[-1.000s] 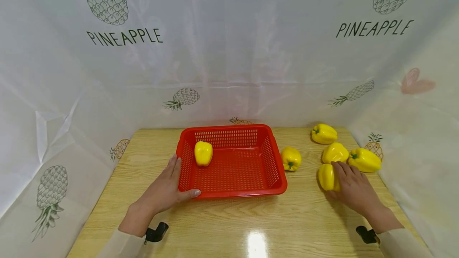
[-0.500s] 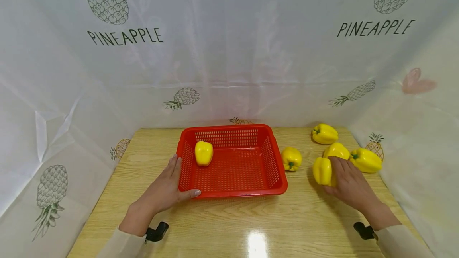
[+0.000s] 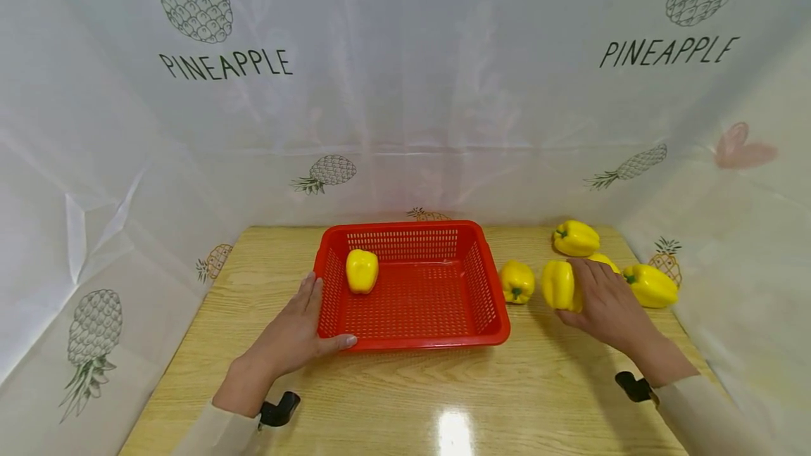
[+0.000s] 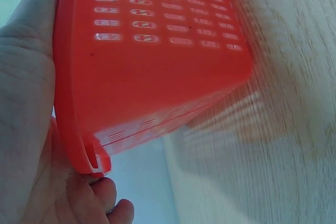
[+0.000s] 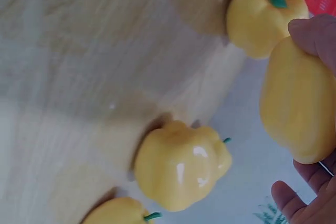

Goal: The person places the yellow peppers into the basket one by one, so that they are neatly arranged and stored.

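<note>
In the head view a red plastic basket [image 3: 412, 342] sits on the wooden table with one yellow bell pepper [image 3: 362, 271] inside, toward its left. My left hand [image 3: 288, 333] holds the basket's front left corner, thumb along the front rim and fingers at the left side; the left wrist view shows fingertips [image 4: 105, 192] beyond the rim. My right hand [image 3: 611, 308] grips another yellow bell pepper [image 3: 559, 286] above the table, right of the basket. In the right wrist view this held pepper [image 5: 296, 100] is between the thumb and the fingers.
A yellow bell pepper [image 3: 517, 281] stands close to the basket's right wall. Farther right lie more: one at the back [image 3: 576, 238], one pepper [image 3: 650, 285] near the right edge, and one pepper [image 3: 605, 261] partly hidden behind my right hand. A white pineapple-print sheet [image 3: 405, 104] surrounds the table.
My right hand has lifted its bell pepper off the table and carried it up and left, toward the basket. The left hand and the basket hold their place.
</note>
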### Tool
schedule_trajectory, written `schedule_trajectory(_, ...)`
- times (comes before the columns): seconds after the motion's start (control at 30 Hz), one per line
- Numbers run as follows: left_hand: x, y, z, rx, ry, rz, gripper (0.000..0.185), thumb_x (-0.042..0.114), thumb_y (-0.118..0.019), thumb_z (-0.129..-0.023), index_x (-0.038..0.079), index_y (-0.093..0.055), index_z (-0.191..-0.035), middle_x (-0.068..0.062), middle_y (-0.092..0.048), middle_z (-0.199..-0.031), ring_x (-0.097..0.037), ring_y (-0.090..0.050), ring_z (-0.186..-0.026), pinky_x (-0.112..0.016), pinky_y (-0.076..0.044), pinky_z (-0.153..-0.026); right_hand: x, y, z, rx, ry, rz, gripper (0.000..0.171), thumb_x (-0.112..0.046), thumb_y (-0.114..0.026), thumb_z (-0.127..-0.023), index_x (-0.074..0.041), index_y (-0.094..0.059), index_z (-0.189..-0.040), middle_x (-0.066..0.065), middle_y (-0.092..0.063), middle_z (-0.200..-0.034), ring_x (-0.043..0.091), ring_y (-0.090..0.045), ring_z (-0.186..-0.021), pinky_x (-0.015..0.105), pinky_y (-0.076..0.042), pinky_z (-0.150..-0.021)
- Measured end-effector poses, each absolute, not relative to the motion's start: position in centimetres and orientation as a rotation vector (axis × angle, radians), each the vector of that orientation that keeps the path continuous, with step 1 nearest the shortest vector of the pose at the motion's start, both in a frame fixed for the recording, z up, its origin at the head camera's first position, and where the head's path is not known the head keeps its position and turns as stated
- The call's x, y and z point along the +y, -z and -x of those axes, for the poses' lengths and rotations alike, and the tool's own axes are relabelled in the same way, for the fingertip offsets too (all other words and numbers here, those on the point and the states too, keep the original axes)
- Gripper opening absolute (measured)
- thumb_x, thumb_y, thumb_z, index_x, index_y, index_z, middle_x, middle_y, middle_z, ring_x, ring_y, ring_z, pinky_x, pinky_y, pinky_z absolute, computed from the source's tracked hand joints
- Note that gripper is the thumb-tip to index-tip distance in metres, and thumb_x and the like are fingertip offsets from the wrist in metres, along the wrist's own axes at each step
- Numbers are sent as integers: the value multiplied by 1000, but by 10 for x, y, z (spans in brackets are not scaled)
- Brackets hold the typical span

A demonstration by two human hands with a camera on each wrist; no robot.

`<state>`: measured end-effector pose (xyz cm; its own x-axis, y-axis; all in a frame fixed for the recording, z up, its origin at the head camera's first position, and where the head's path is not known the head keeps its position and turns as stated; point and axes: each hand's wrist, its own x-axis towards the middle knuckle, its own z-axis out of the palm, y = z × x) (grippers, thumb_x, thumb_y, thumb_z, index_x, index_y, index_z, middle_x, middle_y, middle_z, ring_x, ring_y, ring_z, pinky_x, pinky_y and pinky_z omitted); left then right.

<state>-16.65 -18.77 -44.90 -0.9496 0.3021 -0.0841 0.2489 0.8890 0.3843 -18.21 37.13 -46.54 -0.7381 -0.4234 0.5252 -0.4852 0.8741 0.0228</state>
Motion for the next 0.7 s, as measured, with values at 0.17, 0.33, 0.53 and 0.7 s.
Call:
schedule_trajectory(0.17,-189,450,166,2922,-553,-434,139,91,-58,-81,-9,-10,-165,-28,-3,-175,-48,-14,-161,-62,-31,-125,364,457,188,-2518,-146,-672,91,-56,-79,-84,5,-48,-143,25,-61,-122,46,-61,-104,63,-54,-75)
schedule_trajectory(0.33,-188,450,166,2919,-565,-428,138,89,-60,-82,-9,-10,-165,-27,-3,-175,-48,-14,-161,-62,-31,-125,354,448,193,-2511,-147,-691,88,-53,-79,-83,6,-49,-141,24,-60,-122,45,-59,-106,62,-54,-76)
schedule_trajectory(0.53,-187,449,166,2917,-567,-418,137,86,-64,-82,-9,-10,-165,-27,-3,-175,-47,-14,-161,-62,-31,-125,338,438,200,-2559,-138,-675,94,-38,-94,-70,6,-47,-139,27,-61,-124,47,-59,-111,65,-52,-87)
schedule_trajectory(0.7,-188,449,165,2930,-557,-428,139,89,-61,-81,-9,-12,-165,-27,-5,-175,-47,-13,-162,-61,-30,-126,323,431,207,-2590,-154,-674,94,-39,-94,-72,5,-46,-140,26,-60,-124,46,-58,-112,67,-50,-90)
